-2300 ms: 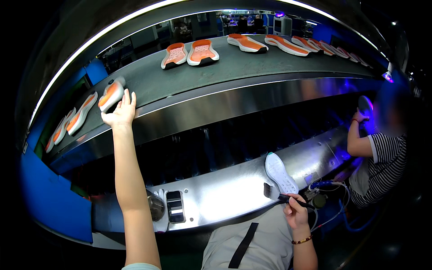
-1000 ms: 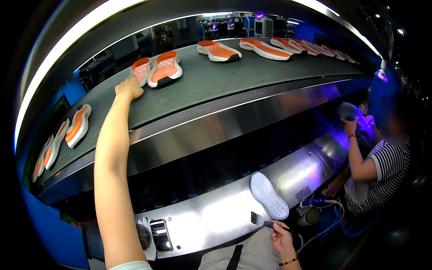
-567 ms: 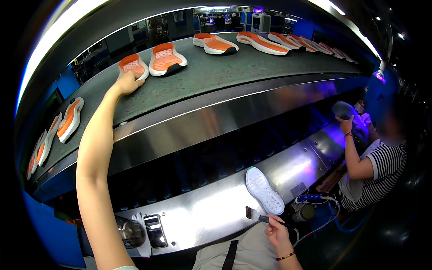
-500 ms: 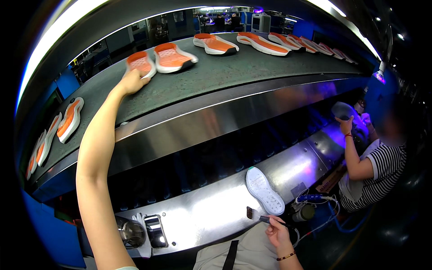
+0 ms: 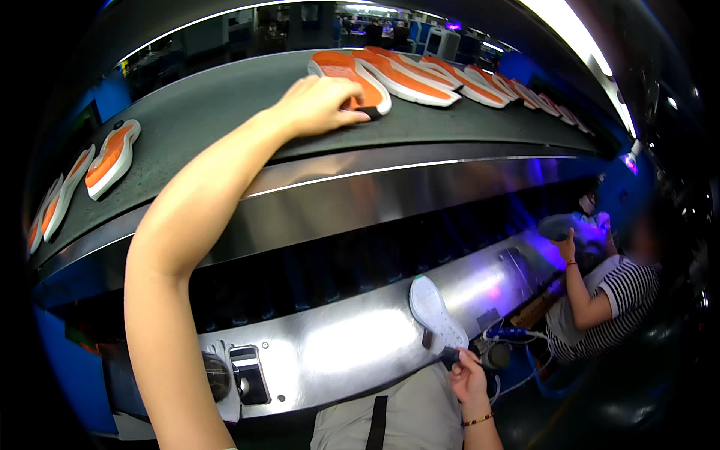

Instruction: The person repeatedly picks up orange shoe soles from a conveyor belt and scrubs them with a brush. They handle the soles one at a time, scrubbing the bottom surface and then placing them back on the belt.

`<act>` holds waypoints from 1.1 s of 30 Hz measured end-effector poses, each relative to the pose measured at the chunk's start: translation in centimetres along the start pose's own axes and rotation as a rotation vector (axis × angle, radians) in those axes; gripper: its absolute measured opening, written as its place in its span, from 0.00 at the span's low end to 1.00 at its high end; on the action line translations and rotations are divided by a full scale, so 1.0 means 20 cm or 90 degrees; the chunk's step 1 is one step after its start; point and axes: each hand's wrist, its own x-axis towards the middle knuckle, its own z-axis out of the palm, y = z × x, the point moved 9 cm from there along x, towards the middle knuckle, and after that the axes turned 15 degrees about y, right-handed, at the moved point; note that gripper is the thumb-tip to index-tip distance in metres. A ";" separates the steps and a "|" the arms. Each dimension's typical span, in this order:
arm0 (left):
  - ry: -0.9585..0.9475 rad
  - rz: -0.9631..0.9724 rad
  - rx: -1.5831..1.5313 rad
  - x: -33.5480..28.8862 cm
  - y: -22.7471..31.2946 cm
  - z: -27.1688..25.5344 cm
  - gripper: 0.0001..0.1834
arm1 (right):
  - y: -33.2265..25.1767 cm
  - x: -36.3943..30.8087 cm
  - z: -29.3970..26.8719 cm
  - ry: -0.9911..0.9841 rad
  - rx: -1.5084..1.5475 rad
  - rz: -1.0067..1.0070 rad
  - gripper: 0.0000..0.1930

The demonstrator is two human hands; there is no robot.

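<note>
On the dark green conveyor belt, my left hand [image 5: 319, 105] is closed around the near edge of an orange and white shoe sole [image 5: 339, 69], by its black end. A second orange and white sole [image 5: 405, 79] lies against it on the right. Down by my lap, my right hand [image 5: 470, 376] grips a brush [image 5: 450, 357] by its dark handle. The dark bristles are at the side of a white shoe sole [image 5: 437, 309] lying on the metal shelf; whether they touch it I cannot tell.
More orange and white soles line the belt's far right, and several [image 5: 111, 161] lie at its left end. A phone [image 5: 250, 375], pale gloves [image 5: 228, 406] and a dark see-through container [image 5: 217, 377] sit on the shelf's left. At right, a co-worker [image 5: 592, 300] holds a dark sole-like piece.
My left hand has moved right along the belt. The two soles at left centre have left that spot, and soles farther right sit closer together. The brush has moved nearer the white sole.
</note>
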 end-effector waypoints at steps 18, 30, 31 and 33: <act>0.534 0.122 -0.222 -0.63 0.38 -0.39 0.08 | -0.04 0.02 -0.13 -0.087 0.042 -0.075 0.11; 0.119 -0.628 -0.530 -1.68 0.50 0.37 0.14 | -0.06 0.02 -0.02 -0.169 0.042 -0.152 0.17; 0.119 -0.674 -0.541 -1.74 0.49 0.37 0.15 | -0.06 0.02 -0.01 -0.193 0.033 -0.165 0.17; 0.133 -0.757 -0.560 -1.87 0.45 0.34 0.16 | -0.02 0.05 -0.02 -0.194 0.038 -0.147 0.18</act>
